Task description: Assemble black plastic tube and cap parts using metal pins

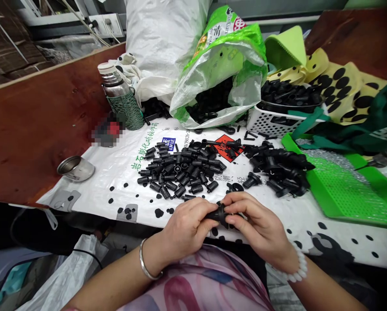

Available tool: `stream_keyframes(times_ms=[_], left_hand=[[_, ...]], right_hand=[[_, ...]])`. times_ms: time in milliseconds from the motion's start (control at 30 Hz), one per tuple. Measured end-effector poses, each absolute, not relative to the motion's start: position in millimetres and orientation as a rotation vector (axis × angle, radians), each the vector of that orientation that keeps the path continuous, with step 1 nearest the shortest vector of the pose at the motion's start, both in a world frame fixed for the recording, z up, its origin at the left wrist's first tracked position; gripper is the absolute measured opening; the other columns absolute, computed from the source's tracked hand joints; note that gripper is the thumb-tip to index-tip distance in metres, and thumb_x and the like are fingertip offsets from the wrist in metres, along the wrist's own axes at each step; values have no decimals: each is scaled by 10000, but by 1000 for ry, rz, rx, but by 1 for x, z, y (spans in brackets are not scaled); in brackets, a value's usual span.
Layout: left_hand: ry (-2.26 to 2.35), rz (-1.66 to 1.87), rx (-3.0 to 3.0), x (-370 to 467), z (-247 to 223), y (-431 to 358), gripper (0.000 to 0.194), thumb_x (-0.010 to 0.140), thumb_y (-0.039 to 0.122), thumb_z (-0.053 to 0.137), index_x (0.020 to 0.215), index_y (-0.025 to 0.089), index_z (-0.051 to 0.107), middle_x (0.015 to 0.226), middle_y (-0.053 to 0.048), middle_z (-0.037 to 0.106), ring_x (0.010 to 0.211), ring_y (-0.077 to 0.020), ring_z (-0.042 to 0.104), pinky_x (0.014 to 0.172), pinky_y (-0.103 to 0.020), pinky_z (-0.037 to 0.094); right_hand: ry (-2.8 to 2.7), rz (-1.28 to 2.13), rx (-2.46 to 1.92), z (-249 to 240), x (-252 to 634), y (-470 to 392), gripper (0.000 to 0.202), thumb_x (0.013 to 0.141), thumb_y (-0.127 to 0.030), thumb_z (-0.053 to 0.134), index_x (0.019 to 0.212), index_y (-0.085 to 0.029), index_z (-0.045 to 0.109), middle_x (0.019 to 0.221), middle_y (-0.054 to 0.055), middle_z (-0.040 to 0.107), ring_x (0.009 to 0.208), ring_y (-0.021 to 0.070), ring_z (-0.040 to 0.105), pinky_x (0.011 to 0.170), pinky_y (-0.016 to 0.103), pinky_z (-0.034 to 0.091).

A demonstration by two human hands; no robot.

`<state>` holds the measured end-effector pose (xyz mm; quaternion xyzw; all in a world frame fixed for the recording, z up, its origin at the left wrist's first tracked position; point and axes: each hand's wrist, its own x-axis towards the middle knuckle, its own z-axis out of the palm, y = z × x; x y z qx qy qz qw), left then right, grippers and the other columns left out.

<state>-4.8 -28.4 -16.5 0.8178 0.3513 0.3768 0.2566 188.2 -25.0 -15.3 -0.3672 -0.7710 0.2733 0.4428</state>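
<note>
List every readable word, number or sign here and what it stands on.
"岩石膨化硝": green print on the white sheet; following characters unclear.
"KAILE", probably: blue logo on the sheet.
"WJ9": black print on the sheet; later digits blurred.
"防潮": black print on the sheet.
"inXian": green bag, cut off; its other characters unclear.
Too blurred: the red diamond and the dark green bag's lettering.

On the sheet [93, 192], a small-parts heap [191, 164] is lying left of a second heap [279, 168], with a tray [342, 190] sitting farther right. Behind them, a bag [252, 41] is resting between a flask [126, 110] and a basket [274, 125]. In front, the left hand [188, 222] and right hand [258, 226] are holding a part [220, 214].
</note>
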Motion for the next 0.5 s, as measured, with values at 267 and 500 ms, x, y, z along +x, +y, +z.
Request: stream_keyframes(times_ms=[267, 500], left_hand=[[963, 1063, 1655, -2, -10, -32, 384, 852, 344, 565, 1182, 152, 523, 939, -82, 619, 718, -133, 584, 634, -241, 493], [1083, 848, 1610, -3, -4, -27, 350, 935, 405, 374, 842, 139, 581, 611, 10, 511, 547, -97, 462, 512, -208, 390]], right_hand=[[-1626, 724, -944, -17, 178, -32, 81, 832, -132, 550, 855, -195, 594, 916, 79, 597, 873, 175, 610, 691, 274, 542], [-1738, 502, -896, -12, 177, -33, 124, 810, -114, 560, 889, -201, 601, 904, 86, 614, 849, 194, 616, 708, 318, 546]])
